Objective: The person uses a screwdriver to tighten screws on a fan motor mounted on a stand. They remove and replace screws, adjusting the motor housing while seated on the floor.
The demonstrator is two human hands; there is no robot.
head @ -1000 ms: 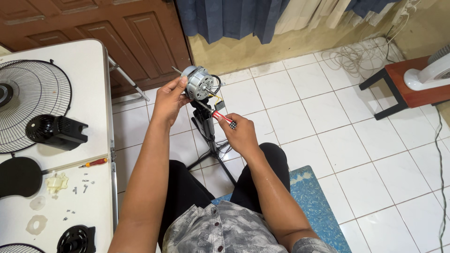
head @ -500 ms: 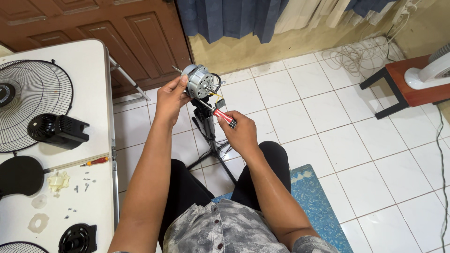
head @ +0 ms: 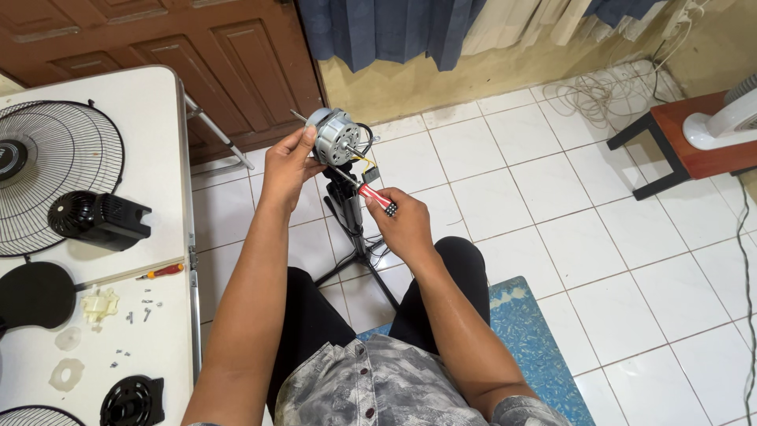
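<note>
Gripping a silver fan motor (head: 334,136) from its left side, the left hand (head: 289,162) has its fingers curled around the housing and holds it up above the black fan stand (head: 352,229). A thin shaft sticks out of the motor toward the upper left, and yellow and black wires hang off its right side. The right hand (head: 406,227) sits just below and right of the motor, closed around a red-handled screwdriver (head: 371,193) whose tip points up into the motor's underside.

On the white table (head: 158,110) at left lie a wire fan guard (head: 47,170), a black motor cover (head: 95,218) just beside it, a dark fan blade (head: 35,293), a small orange screwdriver (head: 162,272), loose screws (head: 134,315) and pale plastic parts (head: 98,304). A round black part (head: 132,401) rests near the table's near edge.

A blue mat (head: 528,339) lies on the white floor tiles by the person's knees. At far right a white fan base (head: 721,126) stands on a low red-topped stool (head: 686,150); a coiled cable (head: 599,91) lies by the wall.
</note>
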